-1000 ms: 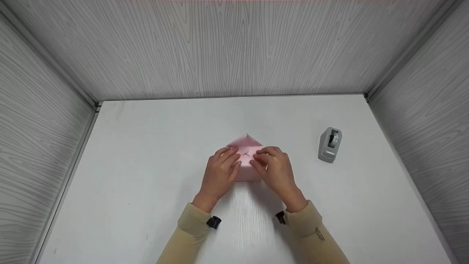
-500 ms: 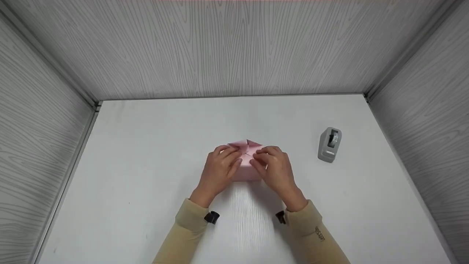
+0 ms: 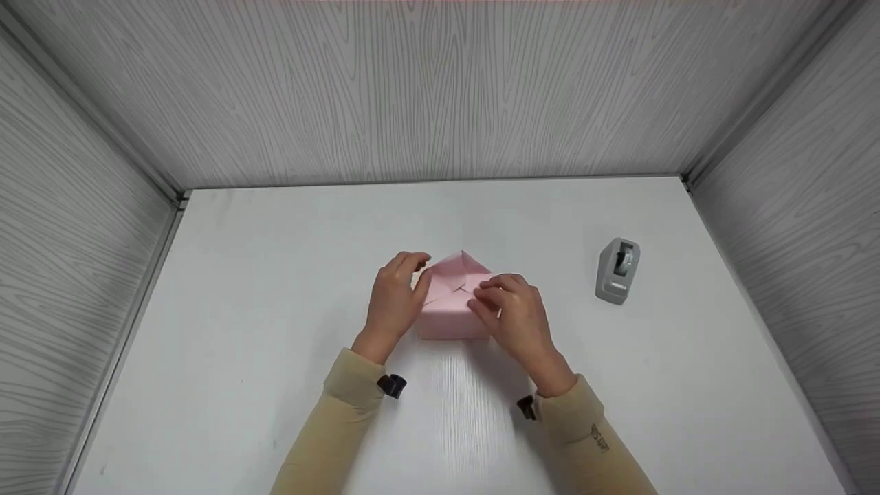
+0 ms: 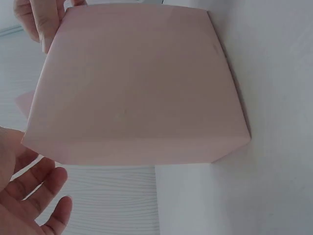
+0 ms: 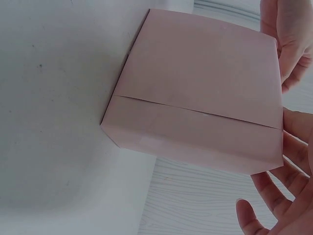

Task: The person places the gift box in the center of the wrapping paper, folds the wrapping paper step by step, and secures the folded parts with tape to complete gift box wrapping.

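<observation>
A box wrapped in pink paper (image 3: 454, 322) sits on the table in the head view, with a pointed paper flap (image 3: 459, 265) standing up at its far end. Folded edges of the paper meet on its top. My left hand (image 3: 397, 297) is beside the box's left edge, fingers loosely bent and thumb near the paper; in the left wrist view its fingers (image 4: 36, 188) are spread, holding nothing. My right hand (image 3: 515, 313) rests its fingertips on the top right part of the box. The right wrist view shows a paper seam across the box's near side (image 5: 195, 110).
A grey tape dispenser (image 3: 618, 271) with a roll in it stands on the right of the white table (image 3: 275, 275). Wood-grain panels (image 3: 440, 96) enclose the table at the back and both sides.
My left hand has moved off the top of the box, to the left and away from me. The far flap dipped and stands up again. My right hand stays in place.
</observation>
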Action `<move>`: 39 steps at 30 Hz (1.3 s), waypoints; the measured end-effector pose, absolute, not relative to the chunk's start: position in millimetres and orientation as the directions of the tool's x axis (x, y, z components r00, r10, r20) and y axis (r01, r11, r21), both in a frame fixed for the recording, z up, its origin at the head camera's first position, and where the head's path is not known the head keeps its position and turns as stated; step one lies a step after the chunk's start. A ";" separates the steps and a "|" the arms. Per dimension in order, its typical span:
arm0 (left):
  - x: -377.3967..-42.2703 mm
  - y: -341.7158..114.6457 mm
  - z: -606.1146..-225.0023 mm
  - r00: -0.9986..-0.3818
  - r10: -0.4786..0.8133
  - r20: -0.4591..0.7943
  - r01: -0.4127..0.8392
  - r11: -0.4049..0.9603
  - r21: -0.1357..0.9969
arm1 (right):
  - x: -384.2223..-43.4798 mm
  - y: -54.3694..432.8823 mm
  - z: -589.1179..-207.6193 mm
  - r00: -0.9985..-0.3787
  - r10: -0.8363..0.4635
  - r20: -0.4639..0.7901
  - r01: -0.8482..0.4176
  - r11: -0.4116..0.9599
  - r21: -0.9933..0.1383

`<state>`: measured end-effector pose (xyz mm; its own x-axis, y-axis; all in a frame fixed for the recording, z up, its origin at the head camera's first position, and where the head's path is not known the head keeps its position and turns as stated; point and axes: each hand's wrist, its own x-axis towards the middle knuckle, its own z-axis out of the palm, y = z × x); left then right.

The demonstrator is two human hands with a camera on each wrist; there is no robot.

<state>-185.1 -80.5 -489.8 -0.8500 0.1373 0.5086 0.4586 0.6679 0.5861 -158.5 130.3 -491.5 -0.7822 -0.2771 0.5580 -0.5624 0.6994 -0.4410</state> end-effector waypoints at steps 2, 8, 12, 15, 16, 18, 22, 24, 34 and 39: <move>-189.6 -82.8 -489.2 -0.877 0.160 0.454 0.437 0.660 0.611 | -158.5 130.2 -491.7 -0.789 -0.276 0.548 -0.556 0.702 -0.446; -195.7 -85.6 -489.6 -0.899 0.190 0.395 0.417 0.648 0.638 | -158.7 129.6 -492.0 -0.788 -0.275 0.551 -0.556 0.703 -0.444; -196.4 -85.0 -489.1 -0.906 0.170 0.388 0.399 0.653 0.643 | -159.1 129.7 -492.4 -0.779 -0.279 0.561 -0.568 0.693 -0.444; -195.9 -85.0 -488.0 -0.915 0.164 0.369 0.381 0.657 0.651 | -159.0 130.1 -492.9 -0.772 -0.287 0.567 -0.581 0.682 -0.445; -195.8 -85.2 -487.7 -0.918 0.163 0.361 0.373 0.657 0.655 | -158.8 130.2 -492.7 -0.770 -0.290 0.568 -0.585 0.677 -0.447; -195.4 -86.0 -486.6 -0.928 0.162 0.337 0.356 0.655 0.666 | -158.5 130.3 -492.4 -0.766 -0.293 0.572 -0.591 0.671 -0.448; -195.5 -87.7 -484.6 -0.942 0.170 0.289 0.327 0.654 0.682 | -158.6 130.4 -492.5 -0.766 -0.289 0.574 -0.589 0.673 -0.448; -195.7 -88.0 -484.0 -0.944 0.177 0.279 0.324 0.659 0.679 | -158.8 130.4 -492.7 -0.769 -0.286 0.572 -0.584 0.677 -0.448; -196.7 -86.7 -481.8 -0.926 0.221 0.305 0.376 0.594 0.711 | -159.2 130.3 -493.4 -0.785 -0.277 0.554 -0.563 0.692 -0.452; -200.8 -83.7 -477.8 -0.901 0.262 0.346 0.434 0.489 0.757 | -159.2 129.8 -493.6 -0.777 -0.276 0.565 -0.569 0.692 -0.444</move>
<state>-200.8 -83.7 -477.8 -0.9006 0.2624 0.3464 0.4336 0.4885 0.7572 -159.2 129.8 -493.6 -0.7772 -0.2760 0.5655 -0.5690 0.6920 -0.4443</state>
